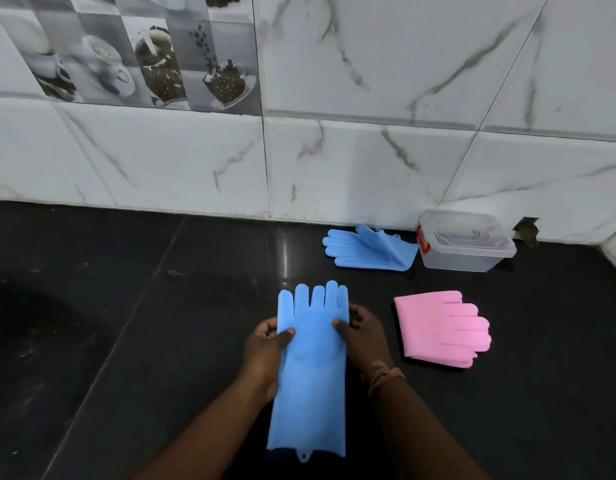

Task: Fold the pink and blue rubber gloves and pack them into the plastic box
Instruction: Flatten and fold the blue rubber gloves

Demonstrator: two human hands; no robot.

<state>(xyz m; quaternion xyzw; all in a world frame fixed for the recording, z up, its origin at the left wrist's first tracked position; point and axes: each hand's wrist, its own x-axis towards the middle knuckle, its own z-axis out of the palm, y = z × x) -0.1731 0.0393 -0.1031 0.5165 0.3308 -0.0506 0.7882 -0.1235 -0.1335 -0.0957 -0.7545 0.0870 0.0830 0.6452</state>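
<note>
A blue rubber glove (311, 368) lies stretched out lengthwise in front of me, fingers pointing to the wall. My left hand (265, 348) grips its left edge near the palm and my right hand (360, 337) grips its right edge, thumbs on top. A second blue glove (368, 249) lies crumpled by the wall. To the right lies a folded pink glove pair (438, 327), fingers pointing right. The clear plastic box (465, 261) with a red clasp stands open against the wall, beside the second blue glove.
Everything rests on a black stone counter (161, 323). A white marble-tiled wall (334, 161) rises right behind the box. A corner of wall juts in at the far right (614, 251).
</note>
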